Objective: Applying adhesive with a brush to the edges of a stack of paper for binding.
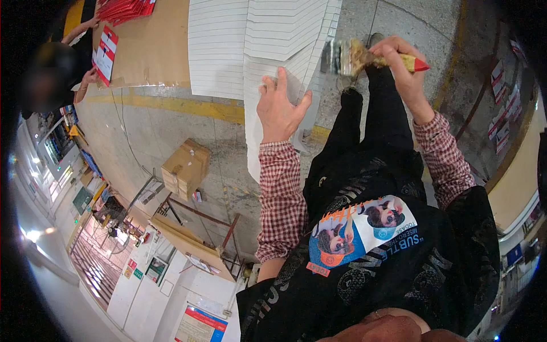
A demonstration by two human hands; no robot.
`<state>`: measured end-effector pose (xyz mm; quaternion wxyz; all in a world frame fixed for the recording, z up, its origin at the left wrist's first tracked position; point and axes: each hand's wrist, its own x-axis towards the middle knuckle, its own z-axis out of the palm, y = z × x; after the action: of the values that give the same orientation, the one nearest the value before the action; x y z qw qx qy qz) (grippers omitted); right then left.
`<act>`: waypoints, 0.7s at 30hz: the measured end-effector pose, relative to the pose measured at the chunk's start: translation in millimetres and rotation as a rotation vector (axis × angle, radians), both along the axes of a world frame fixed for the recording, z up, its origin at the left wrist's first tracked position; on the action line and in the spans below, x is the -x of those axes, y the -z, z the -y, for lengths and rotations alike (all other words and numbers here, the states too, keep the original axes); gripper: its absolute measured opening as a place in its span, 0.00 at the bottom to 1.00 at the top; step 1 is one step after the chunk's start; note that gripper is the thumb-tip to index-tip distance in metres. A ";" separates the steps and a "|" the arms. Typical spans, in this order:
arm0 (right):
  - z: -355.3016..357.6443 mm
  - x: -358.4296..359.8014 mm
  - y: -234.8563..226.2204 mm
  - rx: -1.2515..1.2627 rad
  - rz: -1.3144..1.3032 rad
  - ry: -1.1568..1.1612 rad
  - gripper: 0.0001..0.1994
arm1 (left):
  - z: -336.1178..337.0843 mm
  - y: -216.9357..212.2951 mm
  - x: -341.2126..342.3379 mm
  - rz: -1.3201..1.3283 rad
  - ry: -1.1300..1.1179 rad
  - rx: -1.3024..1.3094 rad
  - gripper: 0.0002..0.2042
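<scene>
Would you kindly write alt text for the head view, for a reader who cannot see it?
A person's left hand presses flat on a fanned stack of white sheets, while the right hand holds a wide paintbrush above it. A cardboard box sits on the floor.

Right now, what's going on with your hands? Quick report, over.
Left hand flat on the fanned stack of white sheets. Right hand gripping a glue-caked brush beside the stack's edge. Nothing between brush and sheets.
</scene>
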<state>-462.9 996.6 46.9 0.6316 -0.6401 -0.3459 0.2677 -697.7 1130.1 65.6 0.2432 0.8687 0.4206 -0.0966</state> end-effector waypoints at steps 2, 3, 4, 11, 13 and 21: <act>-6.5 -6.7 0.5 -0.015 -0.048 0.061 0.09 | 0.9 0.2 -0.5 -0.028 0.006 -0.033 0.39; -9.2 -6.7 0.9 -0.010 -0.049 0.031 0.09 | 1.6 -0.2 -0.5 -0.037 0.020 -0.052 0.39; -11.4 -4.7 1.8 -0.021 -0.036 0.018 0.09 | 2.9 -0.5 -0.4 -0.039 0.014 -0.065 0.39; 5.5 32.5 -3.1 0.074 -0.152 -0.093 0.09 | 13.8 10.8 5.3 -0.128 -0.060 -0.172 0.43; 7.2 36.8 -4.9 0.083 -0.176 -0.057 0.09 | 21.2 23.3 9.2 -0.135 -0.099 -0.183 0.45; 6.1 39.7 5.8 0.117 -0.154 -0.069 0.09 | 43.7 49.3 53.8 -0.097 -0.214 -0.270 0.52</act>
<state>-502.6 990.5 41.1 0.6083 -0.6411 -0.3018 0.3576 -751.5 1086.4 16.3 0.1125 0.8381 0.5310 -0.0548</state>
